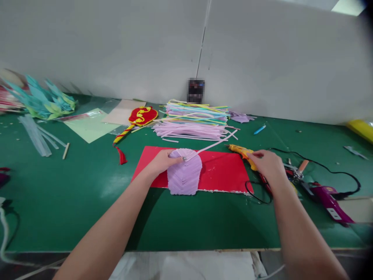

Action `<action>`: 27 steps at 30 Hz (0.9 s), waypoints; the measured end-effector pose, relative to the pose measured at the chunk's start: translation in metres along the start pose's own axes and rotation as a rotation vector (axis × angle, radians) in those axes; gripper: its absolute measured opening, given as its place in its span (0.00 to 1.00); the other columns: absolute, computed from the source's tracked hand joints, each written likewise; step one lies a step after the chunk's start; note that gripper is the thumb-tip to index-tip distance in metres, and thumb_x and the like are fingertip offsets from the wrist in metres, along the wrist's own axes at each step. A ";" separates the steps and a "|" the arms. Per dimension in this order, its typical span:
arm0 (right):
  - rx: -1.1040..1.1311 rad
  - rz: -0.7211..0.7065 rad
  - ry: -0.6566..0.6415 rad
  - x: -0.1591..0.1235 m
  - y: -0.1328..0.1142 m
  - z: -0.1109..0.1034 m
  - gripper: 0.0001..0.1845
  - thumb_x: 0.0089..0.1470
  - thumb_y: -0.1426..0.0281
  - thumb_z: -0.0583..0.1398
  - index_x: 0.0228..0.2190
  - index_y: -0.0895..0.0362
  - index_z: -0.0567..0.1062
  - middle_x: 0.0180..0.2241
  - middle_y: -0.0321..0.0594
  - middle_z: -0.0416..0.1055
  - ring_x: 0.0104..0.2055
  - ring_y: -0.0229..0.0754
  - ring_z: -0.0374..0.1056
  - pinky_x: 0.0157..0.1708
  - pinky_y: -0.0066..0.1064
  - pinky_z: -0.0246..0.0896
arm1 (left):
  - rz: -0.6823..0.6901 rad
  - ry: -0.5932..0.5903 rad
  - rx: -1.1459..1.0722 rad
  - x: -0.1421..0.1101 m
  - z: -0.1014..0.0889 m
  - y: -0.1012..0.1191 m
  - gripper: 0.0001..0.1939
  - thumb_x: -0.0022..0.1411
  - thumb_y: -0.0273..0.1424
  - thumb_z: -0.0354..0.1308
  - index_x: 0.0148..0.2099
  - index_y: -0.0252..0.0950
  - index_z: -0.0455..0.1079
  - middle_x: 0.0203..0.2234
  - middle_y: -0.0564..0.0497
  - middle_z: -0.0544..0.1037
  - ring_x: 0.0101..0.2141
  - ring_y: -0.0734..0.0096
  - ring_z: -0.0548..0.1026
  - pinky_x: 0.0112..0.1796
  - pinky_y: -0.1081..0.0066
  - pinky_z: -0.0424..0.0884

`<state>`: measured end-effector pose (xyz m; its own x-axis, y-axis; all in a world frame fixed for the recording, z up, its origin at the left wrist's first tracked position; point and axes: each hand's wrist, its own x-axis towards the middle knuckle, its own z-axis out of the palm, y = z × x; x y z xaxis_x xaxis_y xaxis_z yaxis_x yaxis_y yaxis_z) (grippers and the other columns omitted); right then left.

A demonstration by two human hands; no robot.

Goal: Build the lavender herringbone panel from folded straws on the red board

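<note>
My left hand [164, 161] is closed on a rounded lilac piece [184, 177] made of pipe cleaners laid in a chevron pattern, the thumb pressing its top. A single pale pipe cleaner [217, 145] runs from beneath the thumb up to the right, its far end loose. Under the piece lies a red board [223, 171] with a rough white front edge. At the board's right end, my right hand [269, 165] has its fingers closed on a yellow hot glue gun [240, 151], whose nozzle points left; the palm side is hidden.
Bundled lilac and coloured pipe cleaners [192, 130] lie behind the board. To the left are a red-and-yellow fan [142, 116] with a tassel, glue sticks [35, 136] and turquoise craft leaves [43, 99]. A purple tool [328, 198], black cord [317, 159] and blue pen [259, 130] are rightward.
</note>
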<state>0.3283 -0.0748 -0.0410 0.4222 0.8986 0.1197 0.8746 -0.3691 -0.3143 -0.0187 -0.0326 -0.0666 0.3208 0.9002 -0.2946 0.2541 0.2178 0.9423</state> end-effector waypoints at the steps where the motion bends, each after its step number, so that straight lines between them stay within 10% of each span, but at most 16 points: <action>1: -0.019 0.026 -0.052 0.004 0.011 0.002 0.17 0.45 0.56 0.57 0.29 0.56 0.76 0.30 0.47 0.75 0.34 0.49 0.69 0.33 0.37 0.60 | -0.005 0.002 -0.006 0.000 -0.001 0.000 0.18 0.44 0.41 0.66 0.36 0.35 0.74 0.33 0.48 0.80 0.33 0.65 0.77 0.33 0.70 0.72; 10: -0.051 0.055 -0.292 0.022 0.041 0.002 0.25 0.40 0.48 0.57 0.26 0.56 0.79 0.28 0.46 0.77 0.32 0.53 0.70 0.30 0.38 0.60 | 0.005 -0.008 0.004 -0.001 -0.001 0.000 0.17 0.44 0.41 0.66 0.36 0.36 0.75 0.34 0.49 0.80 0.35 0.64 0.77 0.34 0.71 0.72; 16: -0.037 -0.026 -0.138 0.035 0.035 -0.018 0.23 0.43 0.51 0.57 0.31 0.55 0.80 0.31 0.45 0.77 0.34 0.51 0.70 0.30 0.35 0.59 | 0.011 -0.031 -0.016 -0.002 -0.001 0.001 0.16 0.45 0.40 0.65 0.36 0.37 0.74 0.34 0.49 0.80 0.34 0.65 0.77 0.34 0.71 0.72; 27: -0.104 -0.198 -0.087 0.041 0.046 0.007 0.25 0.51 0.52 0.51 0.37 0.56 0.77 0.40 0.47 0.74 0.39 0.49 0.69 0.36 0.35 0.58 | 0.001 -0.018 0.027 -0.002 -0.001 0.003 0.16 0.45 0.40 0.64 0.36 0.37 0.74 0.33 0.49 0.80 0.34 0.63 0.77 0.33 0.71 0.72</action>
<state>0.3844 -0.0534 -0.0572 0.2216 0.9713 0.0866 0.9602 -0.2018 -0.1932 -0.0197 -0.0336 -0.0633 0.3374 0.8933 -0.2970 0.2785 0.2067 0.9379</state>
